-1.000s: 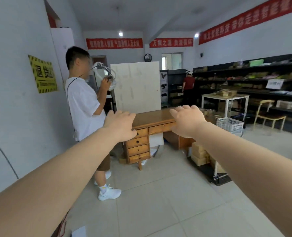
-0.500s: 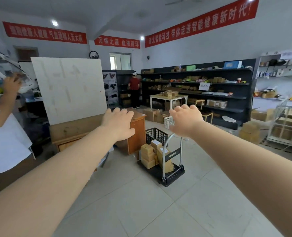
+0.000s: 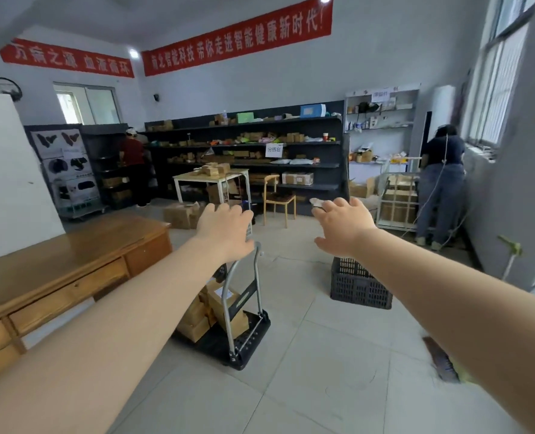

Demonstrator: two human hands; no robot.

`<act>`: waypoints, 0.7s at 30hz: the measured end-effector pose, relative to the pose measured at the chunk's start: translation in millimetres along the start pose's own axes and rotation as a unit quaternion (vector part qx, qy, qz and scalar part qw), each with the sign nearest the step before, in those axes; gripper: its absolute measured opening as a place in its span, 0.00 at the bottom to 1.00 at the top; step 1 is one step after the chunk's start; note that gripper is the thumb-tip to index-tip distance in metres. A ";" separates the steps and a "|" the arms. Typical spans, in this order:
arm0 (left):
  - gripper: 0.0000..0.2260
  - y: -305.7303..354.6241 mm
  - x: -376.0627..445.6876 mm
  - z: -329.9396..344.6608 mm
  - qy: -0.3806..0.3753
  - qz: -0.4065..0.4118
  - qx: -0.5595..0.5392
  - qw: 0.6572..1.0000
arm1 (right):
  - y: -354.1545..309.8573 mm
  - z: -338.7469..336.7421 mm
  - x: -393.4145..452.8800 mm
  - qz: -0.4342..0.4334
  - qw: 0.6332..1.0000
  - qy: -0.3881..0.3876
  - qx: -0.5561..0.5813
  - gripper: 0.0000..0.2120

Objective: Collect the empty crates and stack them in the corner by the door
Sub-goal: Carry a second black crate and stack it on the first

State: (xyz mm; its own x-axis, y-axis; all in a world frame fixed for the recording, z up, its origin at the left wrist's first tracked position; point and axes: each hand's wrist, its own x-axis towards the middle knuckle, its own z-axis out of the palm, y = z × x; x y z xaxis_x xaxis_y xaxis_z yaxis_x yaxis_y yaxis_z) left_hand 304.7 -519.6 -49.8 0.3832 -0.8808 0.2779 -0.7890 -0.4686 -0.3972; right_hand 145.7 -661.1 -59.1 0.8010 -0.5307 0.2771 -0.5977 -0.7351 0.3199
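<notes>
Black slatted plastic crate [image 3: 358, 285] right of centre: I judge it light, rigid; grip opposite rims. Left hand [image 3: 225, 228], right hand [image 3: 343, 227] both spread, empty.

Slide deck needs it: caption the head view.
Both bare hands, left hand and right hand, reach toward a black crate beside a loaded trolley.

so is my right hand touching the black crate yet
Cannot tell. In the head view the right hand and forearm overlap the black crate, hiding any gap; the hand is open and looks raised above it.
</notes>
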 end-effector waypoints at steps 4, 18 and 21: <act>0.25 7.6 72.9 31.1 0.006 0.045 -0.012 0.999 | 24.9 27.4 37.4 0.020 1.000 0.004 -0.001 0.28; 0.25 77.0 300.4 81.5 0.029 0.060 -0.057 0.996 | 171.7 140.7 177.6 0.095 0.995 -0.027 -0.019 0.28; 0.25 93.5 352.9 87.7 0.038 0.056 -0.061 0.996 | 204.4 160.5 217.2 0.097 0.995 -0.021 -0.013 0.28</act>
State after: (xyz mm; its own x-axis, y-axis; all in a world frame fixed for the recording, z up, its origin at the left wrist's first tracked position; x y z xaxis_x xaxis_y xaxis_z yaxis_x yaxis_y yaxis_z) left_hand 408.3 -880.2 -65.6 0.2567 -0.9171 0.3052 -0.8784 -0.3530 -0.3221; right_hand 203.0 -994.3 -79.0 0.6706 -0.6795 0.2977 -0.7417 -0.6057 0.2883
